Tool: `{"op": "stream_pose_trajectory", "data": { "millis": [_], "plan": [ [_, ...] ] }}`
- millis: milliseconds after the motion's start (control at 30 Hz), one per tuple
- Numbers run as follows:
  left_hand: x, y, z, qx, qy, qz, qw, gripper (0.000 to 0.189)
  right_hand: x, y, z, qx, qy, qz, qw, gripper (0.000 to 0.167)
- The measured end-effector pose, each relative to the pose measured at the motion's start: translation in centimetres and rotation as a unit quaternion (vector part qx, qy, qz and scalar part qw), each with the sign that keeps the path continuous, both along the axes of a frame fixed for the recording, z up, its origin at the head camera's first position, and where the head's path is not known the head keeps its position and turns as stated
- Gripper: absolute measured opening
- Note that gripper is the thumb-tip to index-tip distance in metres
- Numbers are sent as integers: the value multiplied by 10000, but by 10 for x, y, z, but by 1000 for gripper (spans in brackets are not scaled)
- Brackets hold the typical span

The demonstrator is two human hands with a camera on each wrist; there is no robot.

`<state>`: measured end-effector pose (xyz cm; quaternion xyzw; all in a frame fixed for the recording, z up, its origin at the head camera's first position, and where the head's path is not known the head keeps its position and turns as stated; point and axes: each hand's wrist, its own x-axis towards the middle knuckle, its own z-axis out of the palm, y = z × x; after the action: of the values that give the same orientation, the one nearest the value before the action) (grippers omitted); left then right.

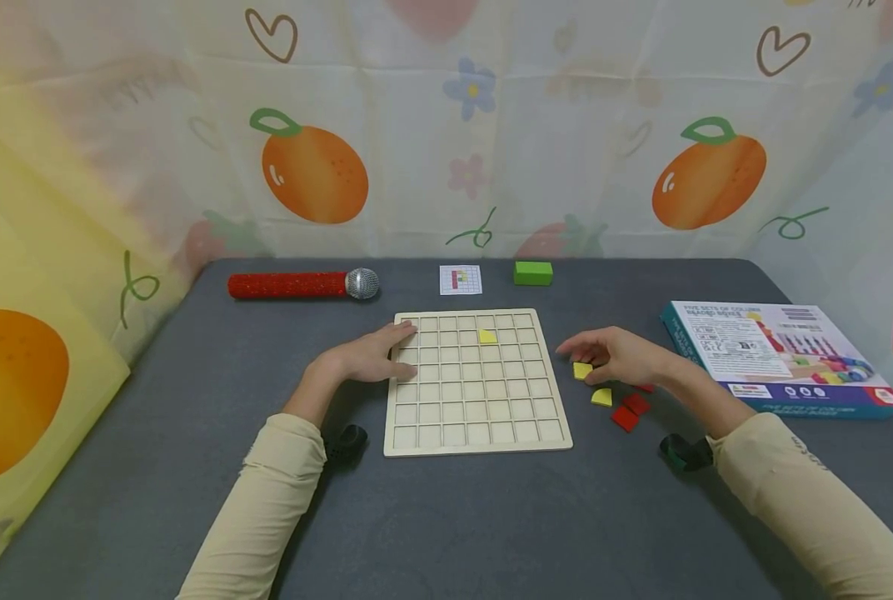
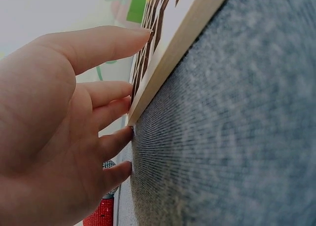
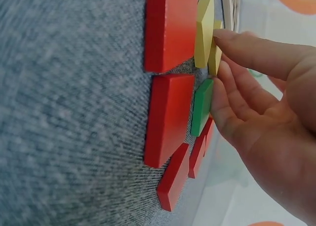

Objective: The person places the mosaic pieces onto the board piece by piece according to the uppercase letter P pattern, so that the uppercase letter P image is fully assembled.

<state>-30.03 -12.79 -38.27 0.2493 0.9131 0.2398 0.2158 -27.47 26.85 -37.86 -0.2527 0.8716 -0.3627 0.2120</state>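
Note:
A wooden grid board (image 1: 446, 412) lies flat with one yellow tile (image 1: 487, 337) in an upper cell. My left hand (image 1: 361, 357) rests at the board's left edge, thumb and fingertips over the rim, fingers spread. To the right of the board, my right hand (image 1: 622, 357) reaches down over loose tiles. Its thumb tip meets a yellow tile (image 1: 582, 372), while the other fingers extend past it. Nearer me are a rounded yellow tile (image 1: 601, 397) and red tiles (image 1: 626, 418). Under the fingers, the right wrist view shows a green tile (image 3: 201, 107).
Behind the board lie a red microphone (image 1: 289, 286), a small pattern card (image 1: 460, 280) and a green block (image 1: 532, 273). A boxed bead set (image 1: 784, 354) lies at the right, beside my right forearm. A printed cloth (image 1: 506, 150) hangs behind the table.

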Motion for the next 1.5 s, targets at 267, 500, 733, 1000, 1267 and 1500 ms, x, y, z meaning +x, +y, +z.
{"op": "stream_pose_trajectory", "data": {
  "millis": [267, 500, 733, 1000, 1267, 1500],
  "plan": [
    [1, -2, -1, 20, 12, -6, 10000, 75, -2, -4, 2, 58, 75, 38, 9999, 50],
    [1, -2, 0, 25, 14, -56, 10000, 74, -4, -5, 3, 87, 36, -31, 10000, 52],
    [1, -1, 1, 56, 32, -58, 10000, 75, -4, -4, 2, 504, 589, -372, 9963, 31],
    [-1, -1, -2, -6, 79, -83, 9999, 74, -5, -11, 3, 270, 816, -868, 9925, 18],
    [0, -2, -1, 20, 82, -111, 9999, 73, -8, -26, 3, -298, 297, -1221, 9916, 26],
    [0, -2, -1, 11, 101, -111, 9999, 74, -11, -41, 3, -396, 15, -1415, 9891, 30]
  ]
}}
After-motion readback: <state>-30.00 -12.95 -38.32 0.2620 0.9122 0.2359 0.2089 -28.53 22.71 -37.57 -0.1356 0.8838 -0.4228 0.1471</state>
